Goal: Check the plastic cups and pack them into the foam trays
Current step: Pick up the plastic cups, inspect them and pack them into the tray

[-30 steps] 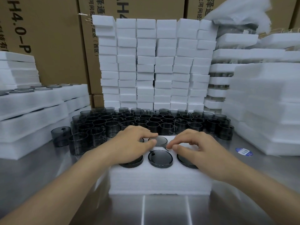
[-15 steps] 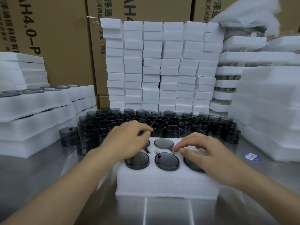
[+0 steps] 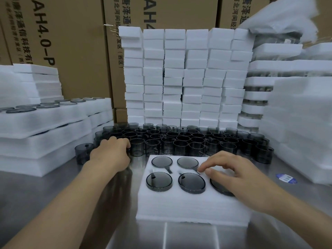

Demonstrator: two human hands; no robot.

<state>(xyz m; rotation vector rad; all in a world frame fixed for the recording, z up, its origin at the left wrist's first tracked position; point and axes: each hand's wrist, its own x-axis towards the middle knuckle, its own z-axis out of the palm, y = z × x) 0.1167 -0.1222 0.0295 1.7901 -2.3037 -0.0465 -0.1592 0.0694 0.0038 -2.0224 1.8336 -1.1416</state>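
**A:** Dozens of cups (image 3: 179, 141) stand loose behind the tray. Where's the left hand (image 3: 110, 153)?
**B:** At their front-left corner, fingers curled over one. I cannot tell whether it grips.
**A:** How will they handle?
**B:** Light, stiff and slick, I'd judge. They're smoky clear plastic, so pinch rim and wall gently.
**A:** And the tray (image 3: 188, 207)?
**B:** Soft white foam, with five cups showing in its holes. The right hand (image 3: 231, 171) rests on it, fingers spread, holding nothing.
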